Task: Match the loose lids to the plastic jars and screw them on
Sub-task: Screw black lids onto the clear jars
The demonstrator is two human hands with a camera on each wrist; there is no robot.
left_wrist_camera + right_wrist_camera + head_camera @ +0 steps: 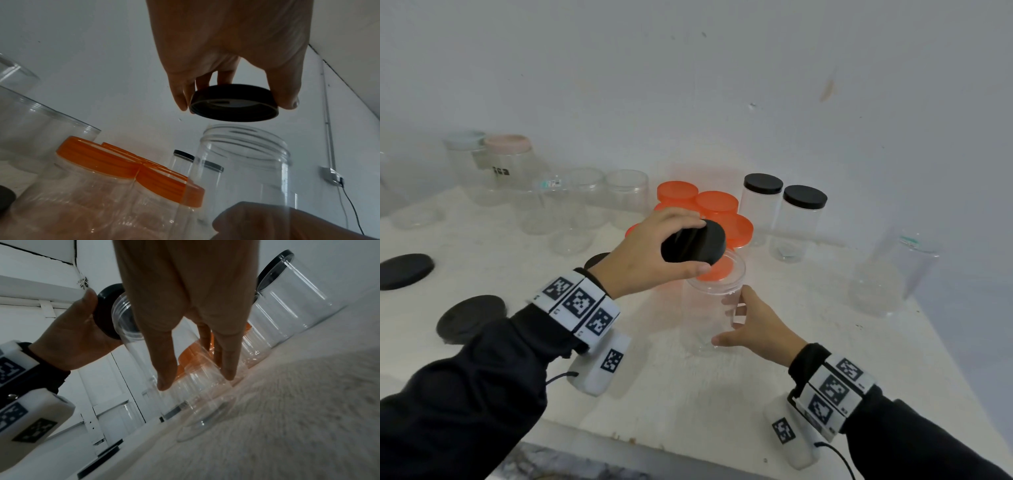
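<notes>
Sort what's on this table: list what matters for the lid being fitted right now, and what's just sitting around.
In play:
- black lid, pinched in the left hand, tilted above the jar mouth
- open clear jar, steadied by the right hand

Lying about:
- orange-lidded jars
- two black-lidded jars
- loose black lids on the table
- open clear jars at the back

You have a white table (688, 394) against a pale wall (722, 68), and a metal box (331, 176) on that wall with a black cable (351, 204) hanging
</notes>
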